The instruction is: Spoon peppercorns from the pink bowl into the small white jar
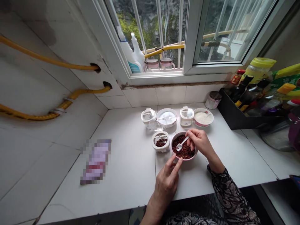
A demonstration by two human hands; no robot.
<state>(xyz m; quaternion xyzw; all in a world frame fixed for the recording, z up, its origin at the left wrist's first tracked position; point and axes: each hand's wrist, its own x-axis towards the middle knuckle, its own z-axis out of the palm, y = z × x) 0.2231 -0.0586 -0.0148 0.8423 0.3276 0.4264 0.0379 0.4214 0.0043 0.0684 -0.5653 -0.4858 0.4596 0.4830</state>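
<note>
My right hand (198,141) pinches the handle of a small white spoon (180,146), whose scoop is over a pink-rimmed bowl (187,158) of dark red peppercorns (185,151). At the bowl's near left rim, my left hand (169,175) rests its fingertips, with two fingers stretched out and apart. Just left of the bowl stands a small clear jar (161,145) with its lid up and some of the same peppercorns inside. Behind are two more lidded jars (148,117) (187,117), a bowl of white grains (168,116) and a bowl of off-white powder (203,118).
A blurred purple packet (97,161) lies on the white counter (131,156) at the left. At the right, a black box (234,117) holds several bottles, beside a pink-based jar (213,100). A window and yellow pipes (82,91) border the counter.
</note>
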